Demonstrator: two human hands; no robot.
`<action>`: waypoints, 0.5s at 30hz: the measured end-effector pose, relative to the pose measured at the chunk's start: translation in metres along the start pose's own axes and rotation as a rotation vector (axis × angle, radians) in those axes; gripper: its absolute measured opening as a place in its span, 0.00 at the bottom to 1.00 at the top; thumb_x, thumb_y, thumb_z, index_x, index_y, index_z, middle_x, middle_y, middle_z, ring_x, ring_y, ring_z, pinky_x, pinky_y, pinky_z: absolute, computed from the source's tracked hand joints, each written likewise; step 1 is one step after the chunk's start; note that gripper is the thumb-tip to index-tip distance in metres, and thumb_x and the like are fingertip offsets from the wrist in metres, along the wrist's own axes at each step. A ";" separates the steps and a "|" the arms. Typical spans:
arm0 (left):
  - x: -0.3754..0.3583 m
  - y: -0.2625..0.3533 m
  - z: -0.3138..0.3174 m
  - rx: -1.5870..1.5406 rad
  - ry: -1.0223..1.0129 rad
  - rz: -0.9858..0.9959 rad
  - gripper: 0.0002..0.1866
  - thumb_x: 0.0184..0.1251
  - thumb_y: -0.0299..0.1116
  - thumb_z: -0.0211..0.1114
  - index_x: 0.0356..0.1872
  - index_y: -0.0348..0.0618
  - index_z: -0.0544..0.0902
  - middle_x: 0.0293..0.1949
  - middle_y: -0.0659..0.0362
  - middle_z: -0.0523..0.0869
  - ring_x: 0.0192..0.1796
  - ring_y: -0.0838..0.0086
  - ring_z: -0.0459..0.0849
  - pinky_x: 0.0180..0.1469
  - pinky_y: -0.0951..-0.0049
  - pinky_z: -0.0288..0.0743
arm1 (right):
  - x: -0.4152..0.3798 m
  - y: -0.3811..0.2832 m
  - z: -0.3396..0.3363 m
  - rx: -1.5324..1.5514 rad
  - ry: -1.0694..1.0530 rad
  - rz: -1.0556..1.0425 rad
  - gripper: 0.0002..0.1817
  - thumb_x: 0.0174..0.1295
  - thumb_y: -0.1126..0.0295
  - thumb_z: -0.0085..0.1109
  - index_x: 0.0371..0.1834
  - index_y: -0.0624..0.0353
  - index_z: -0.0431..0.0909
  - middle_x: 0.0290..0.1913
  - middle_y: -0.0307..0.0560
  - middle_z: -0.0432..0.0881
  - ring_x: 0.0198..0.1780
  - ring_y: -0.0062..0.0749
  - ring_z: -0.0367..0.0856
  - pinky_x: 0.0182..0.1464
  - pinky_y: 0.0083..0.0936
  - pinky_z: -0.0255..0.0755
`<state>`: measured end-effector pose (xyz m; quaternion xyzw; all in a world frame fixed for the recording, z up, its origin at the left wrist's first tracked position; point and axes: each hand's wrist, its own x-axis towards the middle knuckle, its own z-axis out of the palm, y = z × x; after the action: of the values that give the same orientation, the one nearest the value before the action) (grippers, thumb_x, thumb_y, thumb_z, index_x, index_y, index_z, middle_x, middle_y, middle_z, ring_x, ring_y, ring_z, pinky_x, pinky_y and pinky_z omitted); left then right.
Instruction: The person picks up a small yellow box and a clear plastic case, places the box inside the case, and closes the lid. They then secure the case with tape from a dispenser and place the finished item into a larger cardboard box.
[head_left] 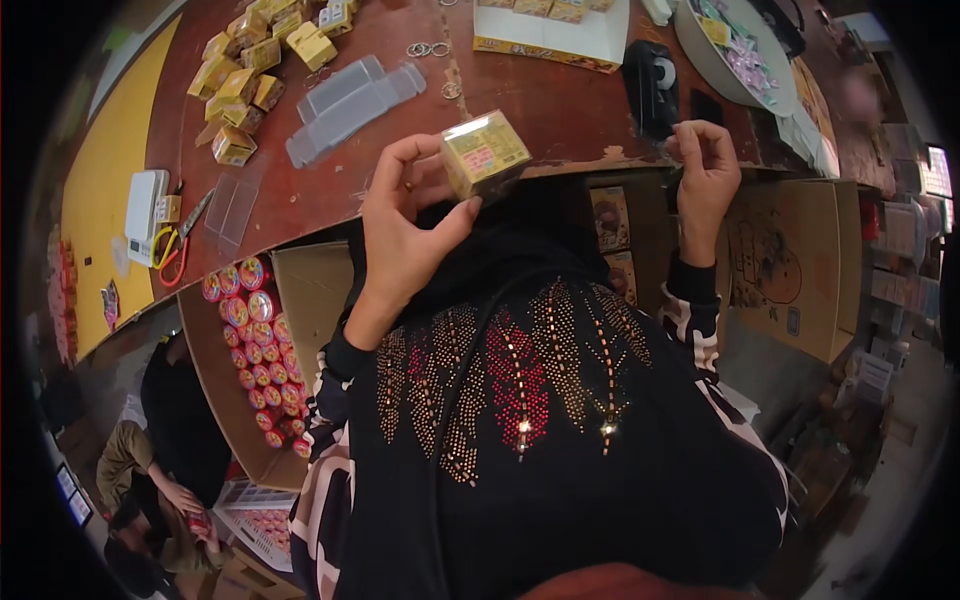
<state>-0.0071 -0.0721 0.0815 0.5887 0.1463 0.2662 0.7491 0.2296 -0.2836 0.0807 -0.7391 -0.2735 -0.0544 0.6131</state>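
Observation:
My left hand (405, 225) grips a small yellow box (485, 155) between thumb and fingers, above the table's front edge. Its shiny top looks like clear plastic. My right hand (708, 185) is raised beside a black tape dispenser (650, 95), thumb and index finger pinched together. Whatever is in that pinch, if anything, is too small to make out. Folded clear plastic sleeves (355, 108) lie on the table beyond my left hand. Several small yellow boxes (240, 85) are piled farther left.
On the reddish table (545, 95) are a yellow-lined tray (550, 45), a bowl of small packets (745, 60), metal rings (428, 49), scissors (180, 240) and a white scale (147, 215). Cartons, one holding red round containers (262, 345), stand below. Another person (165, 470) sits lower left.

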 end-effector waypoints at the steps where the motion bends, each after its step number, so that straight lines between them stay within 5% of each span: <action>1: 0.000 0.000 0.002 0.100 0.012 0.025 0.29 0.54 0.18 0.71 0.59 0.36 0.70 0.55 0.55 0.80 0.57 0.70 0.82 0.59 0.72 0.79 | -0.005 -0.020 0.011 0.230 -0.094 0.065 0.04 0.68 0.76 0.60 0.42 0.64 0.79 0.35 0.42 0.83 0.34 0.21 0.81 0.41 0.19 0.77; 7: 0.001 -0.005 0.004 0.364 0.103 0.267 0.29 0.51 0.18 0.72 0.57 0.36 0.73 0.56 0.54 0.80 0.55 0.69 0.84 0.56 0.70 0.81 | -0.043 -0.085 0.070 0.659 -0.557 0.299 0.20 0.68 0.78 0.59 0.62 0.64 0.69 0.35 0.43 0.83 0.34 0.22 0.82 0.38 0.18 0.79; 15: -0.003 -0.004 0.002 0.414 0.058 0.312 0.30 0.54 0.17 0.71 0.59 0.36 0.70 0.60 0.53 0.76 0.60 0.69 0.80 0.62 0.67 0.77 | -0.051 -0.082 0.090 0.648 -0.596 0.434 0.24 0.67 0.76 0.62 0.64 0.65 0.66 0.35 0.45 0.83 0.32 0.22 0.83 0.36 0.17 0.79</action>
<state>-0.0074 -0.0762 0.0782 0.7370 0.1265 0.3599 0.5580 0.1247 -0.2089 0.1100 -0.5335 -0.2794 0.3764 0.7040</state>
